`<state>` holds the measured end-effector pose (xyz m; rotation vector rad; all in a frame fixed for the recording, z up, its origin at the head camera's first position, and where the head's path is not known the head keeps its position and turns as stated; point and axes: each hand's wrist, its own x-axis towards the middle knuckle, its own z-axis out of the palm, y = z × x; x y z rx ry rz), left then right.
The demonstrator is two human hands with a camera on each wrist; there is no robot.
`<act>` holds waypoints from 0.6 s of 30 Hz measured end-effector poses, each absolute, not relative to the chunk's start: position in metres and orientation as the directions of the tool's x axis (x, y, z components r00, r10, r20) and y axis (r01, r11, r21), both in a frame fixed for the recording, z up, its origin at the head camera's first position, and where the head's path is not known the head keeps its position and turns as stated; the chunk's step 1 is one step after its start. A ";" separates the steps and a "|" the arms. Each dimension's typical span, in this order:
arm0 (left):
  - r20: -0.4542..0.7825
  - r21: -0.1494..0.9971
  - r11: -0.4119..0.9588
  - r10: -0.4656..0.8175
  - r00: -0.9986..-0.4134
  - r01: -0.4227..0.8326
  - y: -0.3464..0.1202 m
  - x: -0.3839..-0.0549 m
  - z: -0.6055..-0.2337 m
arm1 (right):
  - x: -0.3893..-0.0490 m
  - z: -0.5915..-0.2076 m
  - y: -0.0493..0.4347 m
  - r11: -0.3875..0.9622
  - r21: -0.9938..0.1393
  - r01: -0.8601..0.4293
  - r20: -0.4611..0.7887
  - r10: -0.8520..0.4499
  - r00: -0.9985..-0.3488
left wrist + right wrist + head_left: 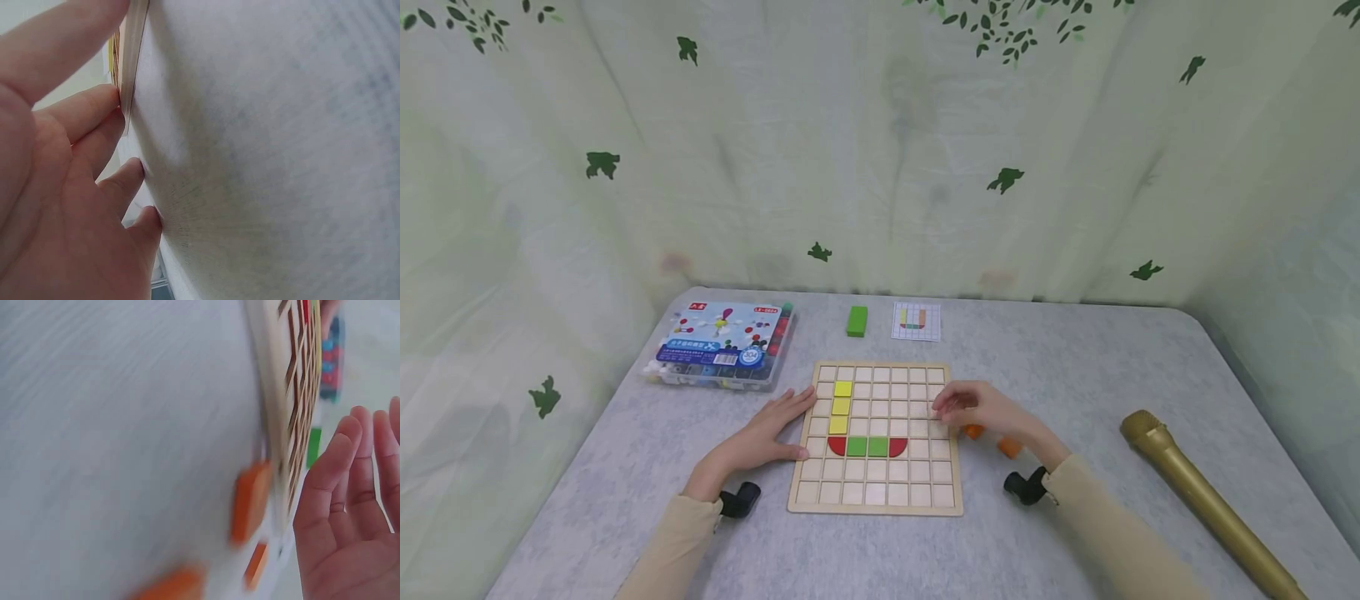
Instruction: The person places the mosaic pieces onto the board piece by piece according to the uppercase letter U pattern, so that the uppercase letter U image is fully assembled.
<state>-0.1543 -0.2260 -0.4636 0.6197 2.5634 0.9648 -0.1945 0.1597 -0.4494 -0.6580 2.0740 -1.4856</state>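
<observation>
One grey table [1075, 375] — leaf-print curtains [880, 150] behind.

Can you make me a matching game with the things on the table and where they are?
Things:
1. green block
2. yellow tiles
3. gold tube
4. left hand

Places:
A. on the board's left edge
B. in the board, stacked in a column
C. far right on the table
D. behind the board, beside the card

Pairs: 1-D, 2-B, 3-C, 4-A
</observation>
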 end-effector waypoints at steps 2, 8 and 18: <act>-0.152 0.682 0.676 0.505 -0.850 0.279 -0.226 -0.154 -0.463 | -0.193 -0.451 0.174 0.271 -0.960 -0.073 -0.115 -0.618 -0.778; -0.151 0.682 0.677 0.502 -0.852 0.278 -0.226 -0.154 -0.461 | -0.187 -0.453 0.208 0.305 -0.950 -0.061 -0.129 -0.565 -0.815; -0.148 0.677 0.677 0.508 -0.848 0.288 -0.225 -0.154 -0.462 | -0.180 -0.457 0.237 0.402 -0.910 -0.105 -0.153 -0.559 -0.815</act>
